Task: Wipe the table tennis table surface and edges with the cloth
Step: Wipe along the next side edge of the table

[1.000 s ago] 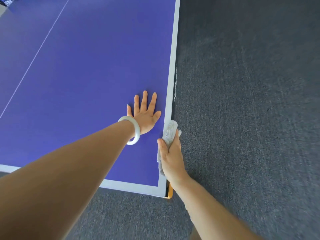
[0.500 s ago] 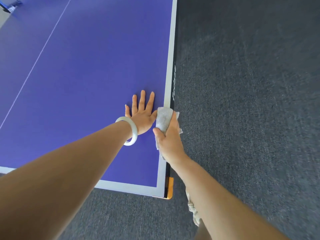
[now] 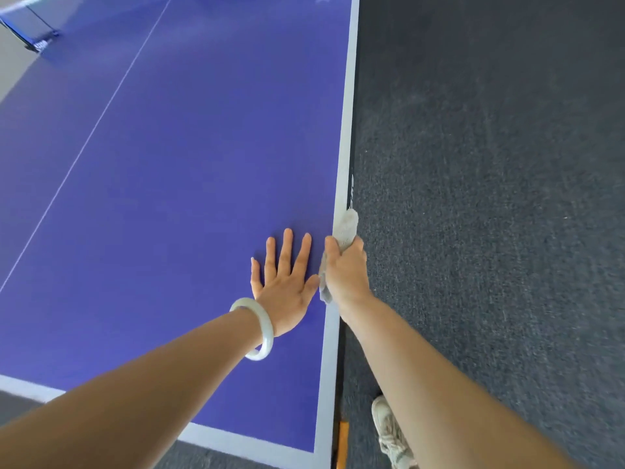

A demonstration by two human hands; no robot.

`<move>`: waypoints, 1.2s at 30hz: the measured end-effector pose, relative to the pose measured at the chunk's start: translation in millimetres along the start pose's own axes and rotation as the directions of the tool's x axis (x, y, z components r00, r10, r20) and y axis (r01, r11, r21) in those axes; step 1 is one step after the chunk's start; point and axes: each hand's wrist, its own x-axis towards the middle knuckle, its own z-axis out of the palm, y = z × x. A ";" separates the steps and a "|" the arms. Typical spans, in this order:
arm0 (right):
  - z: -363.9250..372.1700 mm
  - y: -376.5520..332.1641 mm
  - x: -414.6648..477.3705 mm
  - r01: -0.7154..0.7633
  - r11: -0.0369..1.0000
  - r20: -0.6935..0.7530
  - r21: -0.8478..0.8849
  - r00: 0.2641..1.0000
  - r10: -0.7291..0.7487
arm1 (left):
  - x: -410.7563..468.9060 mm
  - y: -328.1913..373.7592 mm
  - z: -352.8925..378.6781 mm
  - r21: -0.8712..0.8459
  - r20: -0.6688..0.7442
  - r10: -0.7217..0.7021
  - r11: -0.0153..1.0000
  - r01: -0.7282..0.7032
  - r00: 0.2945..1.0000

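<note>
The purple table tennis table (image 3: 189,184) fills the left of the view, with a pale border line along its right edge (image 3: 345,137). My right hand (image 3: 346,272) grips a grey cloth (image 3: 346,226) wrapped over that right edge, thumb on top, fingers down the side. A fold of the cloth sticks out ahead of the hand. My left hand (image 3: 287,282) rests flat on the surface just left of it, fingers spread, a pale bangle (image 3: 258,328) on the wrist.
Dark grey carpet (image 3: 490,198) runs along the table's right side. The net and its post (image 3: 37,38) show at the far top left. An orange corner guard (image 3: 342,441) marks the near right corner. A light shoe (image 3: 389,431) stands beside it.
My right hand has slid the cloth forward along the right edge, away from the near corner. My left hand stays flat on the surface. The view has moved forward along the table.
</note>
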 end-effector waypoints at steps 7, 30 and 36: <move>5.6 -11.7 28.6 0.018 1.000 -0.072 -0.019 0.997 -0.019 | 8.5 5.3 -21.6 0.000 -0.241 0.037 0.999 -0.038 0.970; 2.3 -9.3 53.7 0.046 0.988 0.011 -0.150 0.999 -0.045 | 273.9 57.1 -109.9 0.042 -0.253 0.068 0.997 -0.060 0.965; -2.3 -81.7 135.7 0.078 0.982 -0.002 0.172 0.997 -0.079 | 271.0 57.6 -103.5 0.024 -0.310 0.063 0.998 -0.058 0.949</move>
